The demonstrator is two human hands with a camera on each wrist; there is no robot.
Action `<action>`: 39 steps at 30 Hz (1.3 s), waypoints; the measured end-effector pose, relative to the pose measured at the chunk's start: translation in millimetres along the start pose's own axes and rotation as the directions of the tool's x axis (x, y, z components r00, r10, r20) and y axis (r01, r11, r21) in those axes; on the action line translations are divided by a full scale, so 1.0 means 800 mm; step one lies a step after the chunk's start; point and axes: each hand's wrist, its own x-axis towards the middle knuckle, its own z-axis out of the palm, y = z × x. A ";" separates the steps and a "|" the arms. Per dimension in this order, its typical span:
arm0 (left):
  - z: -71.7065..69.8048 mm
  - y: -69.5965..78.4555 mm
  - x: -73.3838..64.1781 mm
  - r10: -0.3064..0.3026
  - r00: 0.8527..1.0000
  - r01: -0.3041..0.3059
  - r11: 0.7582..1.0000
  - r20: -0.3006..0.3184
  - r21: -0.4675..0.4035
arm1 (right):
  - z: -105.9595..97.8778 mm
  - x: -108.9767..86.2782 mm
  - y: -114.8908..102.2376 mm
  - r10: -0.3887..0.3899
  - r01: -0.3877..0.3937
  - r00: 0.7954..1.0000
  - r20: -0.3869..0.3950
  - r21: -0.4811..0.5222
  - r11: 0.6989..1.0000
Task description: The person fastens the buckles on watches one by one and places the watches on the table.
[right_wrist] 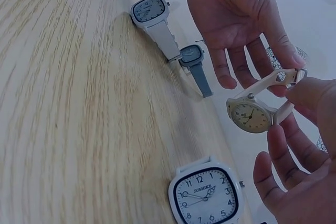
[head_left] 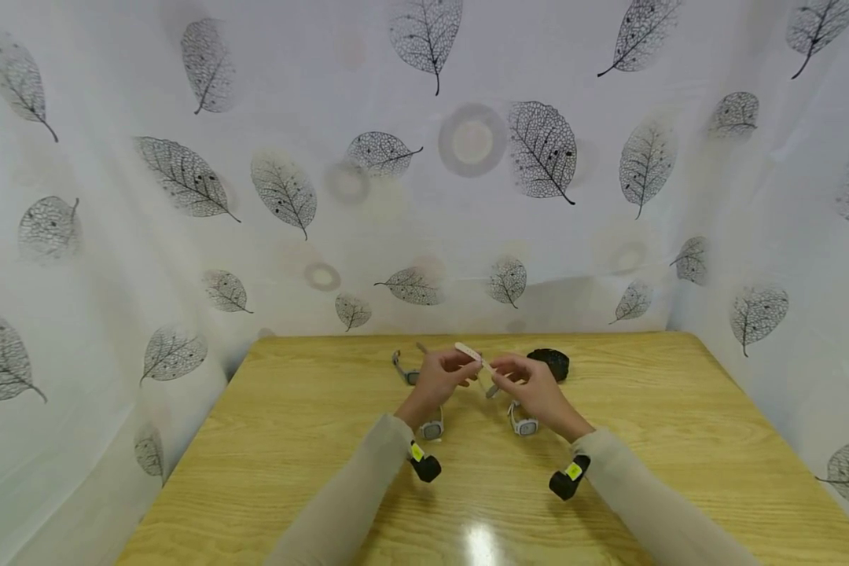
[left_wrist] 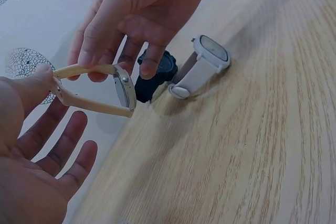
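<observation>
A cream wristwatch with a round pale dial hangs between the two hands above the table. Its strap forms a loop, with the ends meeting at the buckle. My left hand pinches the strap near the buckle with thumb and fingers; its other fingers are spread loosely. My right hand pinches the strap from the other side, thumb close to the buckle in the right wrist view. In the left wrist view, the watch case dangles below the right fingers.
Several other watches lie around the hands on the wooden table: white square ones at front left and front right, a grey one at back left, and a black one behind the right hand. A leaf-patterned curtain surrounds the table.
</observation>
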 end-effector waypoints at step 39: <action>0.020 0.012 0.004 0.070 0.996 -0.051 0.946 -0.049 0.319 | -0.027 0.032 -0.034 -0.014 0.022 0.998 0.056 -0.135 0.991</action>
